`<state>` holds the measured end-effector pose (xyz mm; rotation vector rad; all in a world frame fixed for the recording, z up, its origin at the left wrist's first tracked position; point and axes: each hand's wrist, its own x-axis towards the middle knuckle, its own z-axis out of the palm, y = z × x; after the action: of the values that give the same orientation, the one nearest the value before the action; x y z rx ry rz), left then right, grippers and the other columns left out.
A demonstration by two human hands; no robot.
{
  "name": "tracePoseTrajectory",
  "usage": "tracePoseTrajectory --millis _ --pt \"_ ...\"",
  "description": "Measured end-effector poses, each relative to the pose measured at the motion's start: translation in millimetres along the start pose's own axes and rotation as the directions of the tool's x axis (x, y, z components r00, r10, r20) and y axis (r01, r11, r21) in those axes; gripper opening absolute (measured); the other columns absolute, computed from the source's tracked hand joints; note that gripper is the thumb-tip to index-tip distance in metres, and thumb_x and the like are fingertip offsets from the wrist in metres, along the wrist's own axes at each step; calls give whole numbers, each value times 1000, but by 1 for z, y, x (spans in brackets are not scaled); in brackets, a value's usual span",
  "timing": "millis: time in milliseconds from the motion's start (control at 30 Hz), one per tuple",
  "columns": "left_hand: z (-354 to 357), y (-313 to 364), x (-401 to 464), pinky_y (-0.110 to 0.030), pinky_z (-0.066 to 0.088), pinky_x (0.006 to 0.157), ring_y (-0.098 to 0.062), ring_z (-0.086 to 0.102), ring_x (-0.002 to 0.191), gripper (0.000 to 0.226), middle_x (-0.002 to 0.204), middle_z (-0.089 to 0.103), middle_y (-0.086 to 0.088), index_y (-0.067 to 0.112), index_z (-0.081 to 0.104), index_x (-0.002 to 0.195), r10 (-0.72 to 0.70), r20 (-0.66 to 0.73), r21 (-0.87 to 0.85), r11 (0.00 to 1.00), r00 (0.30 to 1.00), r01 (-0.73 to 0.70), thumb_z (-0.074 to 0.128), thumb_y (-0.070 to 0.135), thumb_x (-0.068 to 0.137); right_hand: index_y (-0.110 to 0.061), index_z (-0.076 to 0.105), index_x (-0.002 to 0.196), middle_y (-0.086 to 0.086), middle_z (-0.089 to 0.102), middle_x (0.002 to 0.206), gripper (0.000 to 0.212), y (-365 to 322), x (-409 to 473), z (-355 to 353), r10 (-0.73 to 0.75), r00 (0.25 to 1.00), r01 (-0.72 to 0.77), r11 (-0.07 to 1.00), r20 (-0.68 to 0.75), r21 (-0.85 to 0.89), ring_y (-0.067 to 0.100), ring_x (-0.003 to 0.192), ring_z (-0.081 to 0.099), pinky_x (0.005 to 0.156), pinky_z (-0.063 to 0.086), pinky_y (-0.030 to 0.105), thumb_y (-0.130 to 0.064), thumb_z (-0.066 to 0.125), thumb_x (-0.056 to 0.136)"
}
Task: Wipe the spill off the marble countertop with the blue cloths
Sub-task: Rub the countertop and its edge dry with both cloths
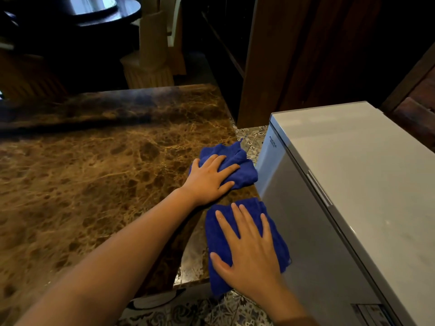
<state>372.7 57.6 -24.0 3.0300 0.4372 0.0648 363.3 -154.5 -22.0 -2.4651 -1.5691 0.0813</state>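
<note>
While both hands press flat on cloth, the wiping is under way and judged unfinished.

Landmark: grey chest freezer (353, 184), standing just off the counter's right edge.

Item 1, counter (94, 184): brown veined marble, left of the freezer. Its broad surface away from the freezer looks dry and free of puddles, though glare and blur leave that uncertain. A pale, glossy, mottled patch (193, 262) lies on the corner nearest the freezer's front, just left of the near cloth; it reads as wet film or residue, so it is taken as the remaining spill.

Item 2, far blue cloth (235, 165): bunched and creased, on the counter edge beside the freezer's far corner, partly overhanging toward the tiled floor (251, 140).

Item 3, near blue cloth (216, 243): spread flatter, against the freezer's side, its lower end drooping past the counter's front edge.

Item 4, left hand (209, 180): palm down on the far cloth, fingers splayed and slightly curled into the folds; pressing rather than gripping.

Item 5, right hand (249, 250): fully open, fingers spread, palm flat on the near cloth; nothing is clasped.

Status: most of the counter appears done. Left to do, as judged: pass the near cloth leftward, away from the freezer, over the glossy patch, then check the strip between the two cloths.
</note>
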Motion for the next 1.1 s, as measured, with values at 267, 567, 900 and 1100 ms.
tracePoseTrajectory --millis 267,567,900,1100 --pt "-11 2 -21 -44 41 83 -30 43 115 43 130 46 -13 25 38 134 39 -102 131 991 994 -25 39 40 94 -34 9 144 8 13 156 74 -3 3 -5 -5 998 3 999 56 35 25 142 5 108 -7 54 -66 25 79" --pt "-44 -54 -138 -45 47 78 -36 54 103 50 118 56 -19 19 52 126 -164 -213 10 985 963 170 30 42 88 -34 20 142 4 6 157 66 -34 19 -4 -163 986 164 987 29 -4 19 141 -10 107 -10 54 -64 20 83" --pt "-46 -145 -269 -48 45 78 -40 53 102 46 115 56 -23 13 55 124 -564 -291 -61 817 773 574 37 37 89 -34 28 140 2 24 153 62 -54 34 15 -194 975 206 972 105 -114 21 142 11 108 6 63 -59 24 84" --pt "-28 -167 -281 -52 17 105 -23 27 136 55 147 34 -9 31 35 140 -614 -63 -86 788 786 609 22 41 87 -35 22 141 0 19 155 55 -56 34 10 -200 973 211 973 116 -95 17 142 5 108 4 62 -52 26 89"
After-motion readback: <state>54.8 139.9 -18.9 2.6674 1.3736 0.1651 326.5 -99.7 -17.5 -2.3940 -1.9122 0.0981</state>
